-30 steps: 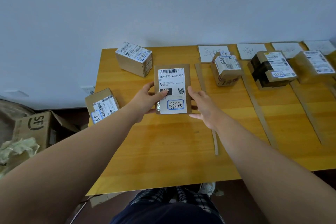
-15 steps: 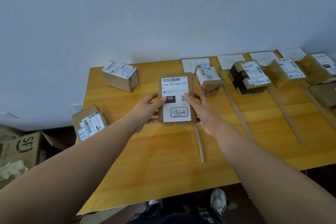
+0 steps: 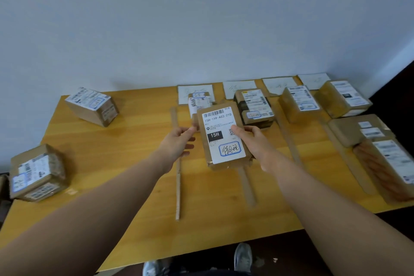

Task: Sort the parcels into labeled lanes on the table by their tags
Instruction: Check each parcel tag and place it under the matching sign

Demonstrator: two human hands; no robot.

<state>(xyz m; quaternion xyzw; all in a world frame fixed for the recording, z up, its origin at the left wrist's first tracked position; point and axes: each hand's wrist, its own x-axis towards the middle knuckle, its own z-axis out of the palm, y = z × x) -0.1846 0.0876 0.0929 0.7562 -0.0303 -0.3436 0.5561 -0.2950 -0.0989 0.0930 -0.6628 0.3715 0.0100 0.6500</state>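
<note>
On the table [image 3: 116, 177], toward one o'clock: the held parcel [image 3: 220, 157] is now hanging over the first lane, where half a second ago it was sitting nearer the middle.
Lanes: cardboard strips are dividing four lanes, each headed by a white handwritten card, the first lane card [image 3: 186, 93] lying at twelve o'clock of the held parcel; the writing is too faint to read.
Sorted parcels: several are lying in the lanes from one to three o'clock.
Unsorted parcels: a carton [image 3: 91, 106] is waiting at ten o'clock, another [image 3: 37, 173] at nine.
Right hand [image 3: 257, 143]: is gripping the parcel's right edge, thumb on the label.
Left hand [image 3: 177, 143]: is letting go, fingers half curled, fingertips only at the left edge.
Meaning: the parcel is probably being placed.
Label [image 3: 224, 134]: is reading "15H-159-A03-210", "15H", plus a handwritten tag boxed in blue.
</note>
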